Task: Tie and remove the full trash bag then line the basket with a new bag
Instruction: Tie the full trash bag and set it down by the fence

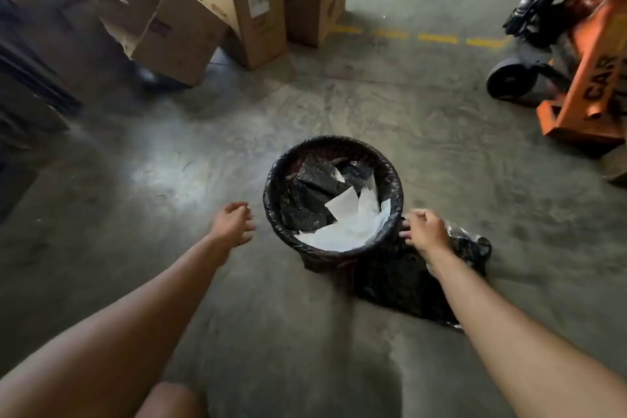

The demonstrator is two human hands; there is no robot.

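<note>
- Black, crinkled plastic lines the round basket [319, 256]; the full trash bag [271, 200] has its edge folded over the rim all the way round, and the basket stands upright on the concrete floor [169, 187], centre of view.
- Contents: flat white paper sheets [342, 224] and crumpled black film, heaped to just under the rim.
- My left hand [233, 224] hovers just beside the rim's left side, touching nothing; its fingers [247, 212] are loosely curled and apart, gripping nothing.
- My right hand [424, 229] rests at the rim's right side, fingers bent with the tips on the folded plastic; I cannot tell if a pinch is made.
- A spare black bag [407, 285] lies flat and wrinkled on the floor against the basket's right, partly under my right forearm.
- Judgement: the step in hand is freeing the folded edge. I would peel it upward evenly from opposite sides and gather the slack at the centre before knotting; thin film may tear on a one-sided tug.
- Surroundings: cardboard boxes [237, 0] and an orange pallet jack [583, 78], well apart.
</note>
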